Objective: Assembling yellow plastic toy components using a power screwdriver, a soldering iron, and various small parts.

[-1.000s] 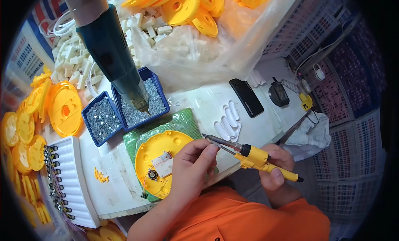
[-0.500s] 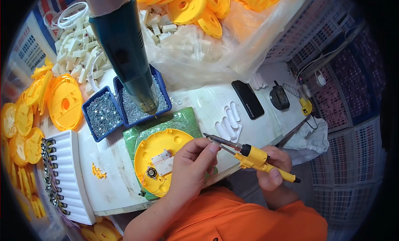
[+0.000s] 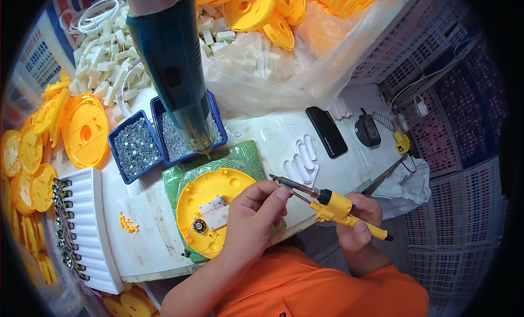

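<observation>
My right hand point(image 3: 357, 225) is wrapped round the yellow handle of a soldering gun point(image 3: 334, 208), its metal tip pointing up and left. A thin feed tube point(image 3: 303, 197) runs beneath the barrel. At the front end of this tube, my left hand point(image 3: 263, 209) pinches with thumb and fingers; what lies between them is too small to make out. Behind the left hand lies a round yellow housing point(image 3: 204, 187) on a green mat point(image 3: 248, 154). Inside the housing are a white block point(image 3: 217, 214), a small round speaker-like part point(image 3: 199, 225) and thin wires.
A power screwdriver point(image 3: 177, 82) hangs over blue bins point(image 3: 112, 147) of screws. Yellow housings point(image 3: 85, 132) and a white rack point(image 3: 93, 235) of wired parts stand left. White oval pieces point(image 3: 299, 163), a phone point(image 3: 326, 131) and a black adapter point(image 3: 367, 128) lie right. White blocks point(image 3: 103, 68) are heaped behind.
The hanging screwdriver appears slightly farther right over the bins. Both hands and the soldering gun keep nearly the same pose, and the view has shifted a little.
</observation>
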A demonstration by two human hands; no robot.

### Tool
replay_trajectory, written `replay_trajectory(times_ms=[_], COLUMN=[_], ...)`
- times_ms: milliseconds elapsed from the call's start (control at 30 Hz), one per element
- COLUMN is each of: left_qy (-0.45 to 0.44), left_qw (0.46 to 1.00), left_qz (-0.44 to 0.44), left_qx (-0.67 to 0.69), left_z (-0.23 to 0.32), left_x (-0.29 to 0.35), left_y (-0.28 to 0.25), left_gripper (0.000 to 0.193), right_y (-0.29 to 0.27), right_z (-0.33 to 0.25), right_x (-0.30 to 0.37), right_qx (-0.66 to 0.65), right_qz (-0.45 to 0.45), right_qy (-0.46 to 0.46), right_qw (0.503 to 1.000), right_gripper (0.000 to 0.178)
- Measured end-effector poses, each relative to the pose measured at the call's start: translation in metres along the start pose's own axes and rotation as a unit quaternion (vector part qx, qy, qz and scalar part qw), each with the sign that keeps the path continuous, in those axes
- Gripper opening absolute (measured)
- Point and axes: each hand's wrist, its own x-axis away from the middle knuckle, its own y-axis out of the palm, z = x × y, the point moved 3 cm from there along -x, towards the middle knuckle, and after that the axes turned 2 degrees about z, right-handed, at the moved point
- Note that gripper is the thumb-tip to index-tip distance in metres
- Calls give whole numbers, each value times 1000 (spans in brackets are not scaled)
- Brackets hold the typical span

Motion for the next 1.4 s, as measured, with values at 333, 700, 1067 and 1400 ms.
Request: replay_trajectory(times_ms=[333, 700, 1067, 1400], left_qy=[-2, -3, -5, -32], left_qw=[999, 999, 999, 998], left_qz=[5, 5, -4, -23], left_qx=[-36, -42, -42, -46], left_z=[0, 1, -5, -4], left_x=[3, 2, 5, 4], left_y=[3, 0, 4, 4], left_gripper=[14, 16, 21, 15], right_y=[-1, -1, 2, 9], right_z=[7, 10, 20, 28], right_x=[8, 9, -3, -21], right_qx=[-49, -79, -217, -336], right_qz=[58, 51, 210, 295], right_qy=[54, 49, 213, 427], right_qw=[996, 994, 929, 786], right_gripper=[46, 48, 45, 28])
